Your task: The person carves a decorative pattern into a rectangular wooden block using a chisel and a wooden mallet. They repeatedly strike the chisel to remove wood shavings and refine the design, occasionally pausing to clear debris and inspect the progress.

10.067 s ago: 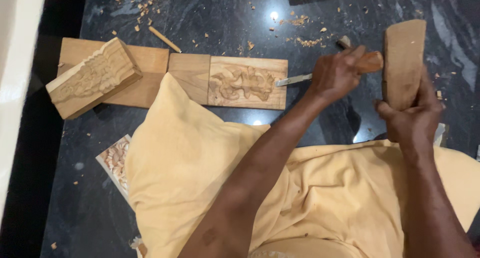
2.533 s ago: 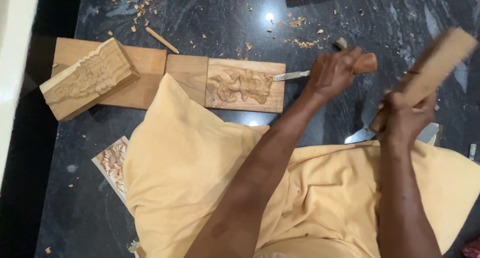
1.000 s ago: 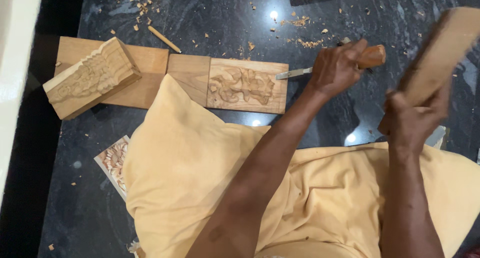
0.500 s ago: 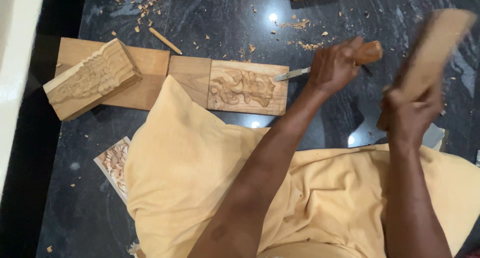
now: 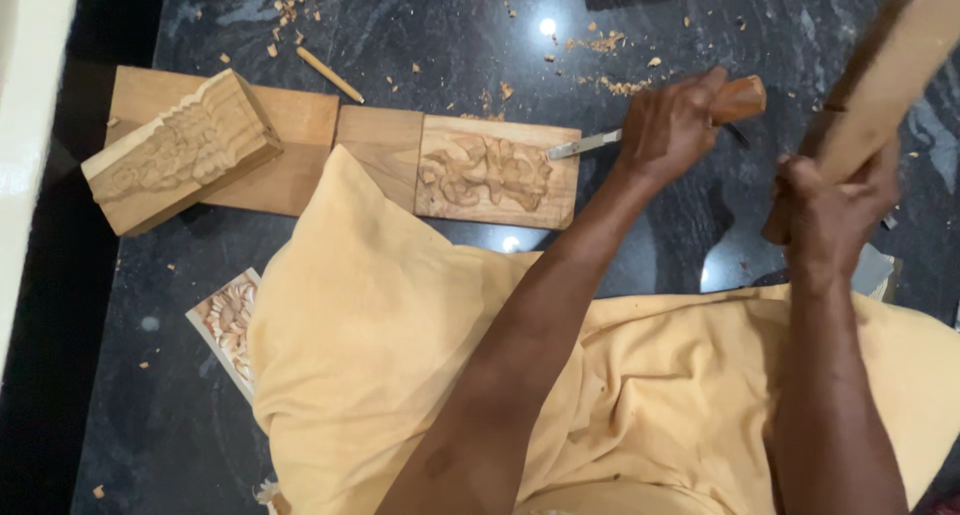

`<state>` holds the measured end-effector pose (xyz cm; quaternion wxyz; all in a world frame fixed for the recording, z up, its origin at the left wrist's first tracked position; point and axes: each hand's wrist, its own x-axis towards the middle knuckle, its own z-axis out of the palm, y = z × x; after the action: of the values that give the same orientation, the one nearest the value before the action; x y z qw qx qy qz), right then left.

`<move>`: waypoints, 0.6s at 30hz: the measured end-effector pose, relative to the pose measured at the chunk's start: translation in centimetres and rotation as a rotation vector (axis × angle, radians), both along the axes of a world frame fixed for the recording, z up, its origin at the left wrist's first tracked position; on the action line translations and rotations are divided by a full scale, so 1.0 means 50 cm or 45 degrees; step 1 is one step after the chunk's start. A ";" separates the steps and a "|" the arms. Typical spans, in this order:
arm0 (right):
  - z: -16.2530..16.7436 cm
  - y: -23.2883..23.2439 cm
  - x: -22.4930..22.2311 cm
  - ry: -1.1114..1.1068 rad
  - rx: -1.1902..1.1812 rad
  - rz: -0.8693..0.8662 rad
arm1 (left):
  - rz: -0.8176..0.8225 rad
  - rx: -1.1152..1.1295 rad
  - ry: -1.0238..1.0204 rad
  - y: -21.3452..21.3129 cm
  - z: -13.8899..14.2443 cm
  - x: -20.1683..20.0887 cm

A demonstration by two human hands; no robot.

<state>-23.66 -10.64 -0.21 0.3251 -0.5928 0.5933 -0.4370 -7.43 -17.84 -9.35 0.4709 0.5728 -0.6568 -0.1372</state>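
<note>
The left hand [image 5: 672, 125] is closed around the brown wooden-handled steel chisel [image 5: 660, 123], whose blade tip touches the right edge of the pale carved rectangular wood panel [image 5: 497, 171]. The right hand [image 5: 835, 205] is clenched on a raised flat pale wooden mallet [image 5: 885, 75], held apart to the right of the chisel's handle.

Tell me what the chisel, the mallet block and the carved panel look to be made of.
Chisel: grey metal blade with a dull shine, reddish-brown glossy handle, probably varnished wood. Pale rectangular mallet block: bare light wood, matt, grain faintly visible. Carved rectangular relief panel: unfinished tan wood with raw cut surfaces; wood chips lie nearby.
</note>
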 end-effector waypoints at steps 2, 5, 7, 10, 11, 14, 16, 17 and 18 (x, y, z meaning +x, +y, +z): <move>-0.003 -0.006 -0.001 0.246 -0.082 0.119 | 0.004 -0.009 -0.029 -0.001 -0.003 0.002; -0.011 -0.006 -0.011 0.011 -0.063 0.139 | 0.013 -0.046 -0.008 -0.004 -0.004 0.000; -0.018 -0.009 -0.017 0.217 -0.040 0.151 | 0.013 -0.010 -0.012 -0.004 -0.002 -0.001; -0.031 -0.013 -0.021 0.249 -0.192 0.248 | 0.022 -0.059 0.015 -0.004 0.008 0.005; -0.035 -0.011 -0.020 0.175 -0.259 0.296 | 0.026 -0.077 0.031 0.002 0.011 0.010; -0.039 -0.011 -0.018 -0.011 0.066 0.033 | 0.151 -0.347 0.080 0.008 0.024 0.025; -0.033 -0.009 -0.017 0.042 -0.029 0.081 | 0.087 -0.356 0.060 -0.002 0.035 0.026; -0.027 -0.008 -0.018 0.074 -0.075 0.105 | 0.057 -0.360 0.055 -0.008 0.038 0.024; -0.021 -0.005 -0.017 0.067 -0.061 0.092 | 0.039 -0.378 0.028 -0.014 0.039 0.021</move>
<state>-24.51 -10.92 -1.23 0.3104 -0.6327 0.5693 -0.4233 -6.39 -18.52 -7.38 0.5598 0.5052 -0.6557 -0.0376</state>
